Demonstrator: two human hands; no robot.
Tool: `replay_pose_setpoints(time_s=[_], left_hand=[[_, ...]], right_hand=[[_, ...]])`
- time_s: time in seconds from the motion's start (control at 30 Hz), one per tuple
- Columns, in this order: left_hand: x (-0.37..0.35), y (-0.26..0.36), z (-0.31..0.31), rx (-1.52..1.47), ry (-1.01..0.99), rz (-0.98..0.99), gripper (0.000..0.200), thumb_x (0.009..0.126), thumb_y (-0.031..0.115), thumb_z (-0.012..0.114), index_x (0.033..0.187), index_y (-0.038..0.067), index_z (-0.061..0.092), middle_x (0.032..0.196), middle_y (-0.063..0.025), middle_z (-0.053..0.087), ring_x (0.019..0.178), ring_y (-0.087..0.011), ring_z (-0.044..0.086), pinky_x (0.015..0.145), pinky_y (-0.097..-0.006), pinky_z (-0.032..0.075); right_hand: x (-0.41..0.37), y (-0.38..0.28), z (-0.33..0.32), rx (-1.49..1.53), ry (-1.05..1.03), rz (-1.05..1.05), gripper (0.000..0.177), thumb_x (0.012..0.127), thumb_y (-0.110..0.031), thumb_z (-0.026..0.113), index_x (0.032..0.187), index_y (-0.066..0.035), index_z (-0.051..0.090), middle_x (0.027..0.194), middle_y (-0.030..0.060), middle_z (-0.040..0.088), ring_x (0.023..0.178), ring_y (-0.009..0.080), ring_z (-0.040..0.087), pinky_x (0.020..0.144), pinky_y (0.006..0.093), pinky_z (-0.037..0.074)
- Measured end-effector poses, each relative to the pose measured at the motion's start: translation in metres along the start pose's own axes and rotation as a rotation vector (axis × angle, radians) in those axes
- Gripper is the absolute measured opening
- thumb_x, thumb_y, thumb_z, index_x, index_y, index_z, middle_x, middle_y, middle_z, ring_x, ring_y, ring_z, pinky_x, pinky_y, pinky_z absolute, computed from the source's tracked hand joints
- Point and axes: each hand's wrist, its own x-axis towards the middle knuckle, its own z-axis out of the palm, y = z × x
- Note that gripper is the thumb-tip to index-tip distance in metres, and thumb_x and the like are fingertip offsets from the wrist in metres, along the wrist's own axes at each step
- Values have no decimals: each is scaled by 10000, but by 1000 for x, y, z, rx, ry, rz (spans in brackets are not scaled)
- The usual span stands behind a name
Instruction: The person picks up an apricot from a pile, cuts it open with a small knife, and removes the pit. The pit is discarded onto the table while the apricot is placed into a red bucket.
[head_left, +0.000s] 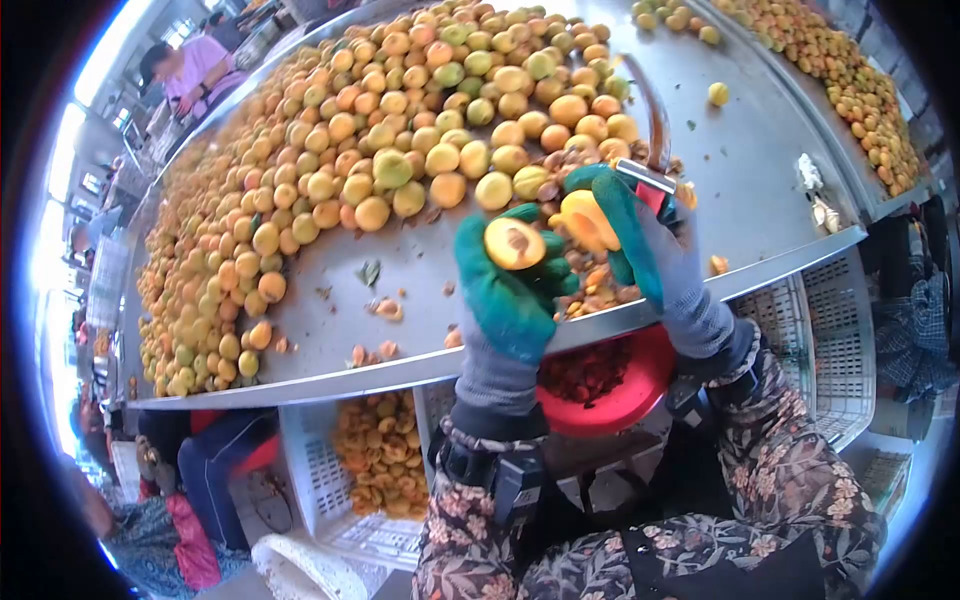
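My left hand, in a green-coated grey glove, holds an apricot half with its cut face up and the brown pit still in it. In my right hand, gloved the same way, is the other apricot half, its orange hollow bare. A small tool with a metal blade and a red part sticks out at the top of the right hand. Between and below the hands, pits and apricot scraps lie heaped at the front edge of the metal table.
A large pile of whole apricots covers the table's left and back. Beneath the edge stand a red basin of dark pits and a white crate with apricot halves. Another person sits at the far left.
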Motion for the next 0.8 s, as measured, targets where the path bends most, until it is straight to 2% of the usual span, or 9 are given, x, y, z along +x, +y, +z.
replay_pose_setpoints(time_s=[0.17, 0.23, 0.37, 0.4, 0.43, 0.5, 0.67, 0.73, 0.8], left_hand=[[-2, -14, 5, -267, 57, 44, 483, 916, 473, 463, 1088, 27, 530, 948, -122, 622, 845, -215, 623, 724, -338, 540], [-10, -18, -3, 915, -126, 679, 444, 923, 370, 515, 1182, 15, 458, 1064, -127, 595, 963, -223, 599, 828, -356, 517], [-7, -21, -6, 470, -122, 511, 363, 932, 220, 532, 1212, 18, 420, 1083, -127, 578, 994, -207, 587, 866, -331, 495], [-2, -21, -7, 1019, -133, 853, 361, 976, 294, 427, 1213, 22, 424, 1052, -131, 575, 897, -191, 601, 758, -311, 522], [-3, -19, -8, 1014, -137, 847, 361, 976, 294, 427, 1213, 22, 424, 1052, -131, 575, 897, -191, 601, 758, -311, 522], [-10, -12, -1, 213, -133, 117, 393, 990, 353, 364, 1206, 31, 431, 1014, -132, 570, 758, -171, 583, 619, -298, 508], [-24, -29, 25, 398, -275, 85, 405, 1000, 346, 329, 1236, 27, 410, 944, -146, 564, 579, -160, 536, 521, -284, 465], [-27, -34, 30, 393, -244, 50, 380, 996, 314, 353, 1238, 25, 407, 930, -147, 567, 585, -163, 541, 518, -282, 464], [-28, -37, 32, 390, -210, 18, 358, 993, 283, 377, 1239, 24, 403, 917, -149, 570, 590, -165, 545, 515, -280, 464]], right_hand=[[-14, -8, 9, -104, -134, 292, 276, 859, -115, 637, 1106, 2, 597, 918, 53, 644, 810, 72, 595, 716, 211, 478], [-13, -3, 10, -469, -329, -121, 336, 795, -141, 683, 1092, -11, 595, 948, 89, 643, 887, 138, 609, 800, 286, 479], [-5, -12, 5, -746, -492, -312, 340, 794, -149, 671, 1097, -15, 595, 1030, 137, 623, 906, 157, 606, 790, 289, 486], [-5, -17, 5, -656, -471, -233, 330, 799, -141, 658, 1096, -10, 596, 1059, 143, 618, 904, 167, 606, 777, 288, 491], [-6, -23, 6, -662, -466, -230, 330, 799, -141, 658, 1096, -10, 596, 1059, 143, 618, 904, 167, 606, 777, 288, 491], [-7, -35, 6, 21, -166, -54, 263, 827, -61, 595, 1078, 14, 591, 1035, 131, 620, 845, 169, 608, 717, 279, 499], [15, -29, -18, 166, -96, -209, 204, 887, 13, 493, 1071, 43, 575, 1177, 153, 552, 619, 68, 514, 535, 198, 451], [26, -11, -13, -522, -32, -971, 363, 894, -14, 484, 1256, -5, 463, 1150, 209, 541, 533, 19, 387, 468, 148, 366], [20, -13, -17, -289, -178, -813, 406, 892, 40, 481, 1283, -68, 459, 1203, 250, 511, 570, 33, 456, 471, 169, 414]])
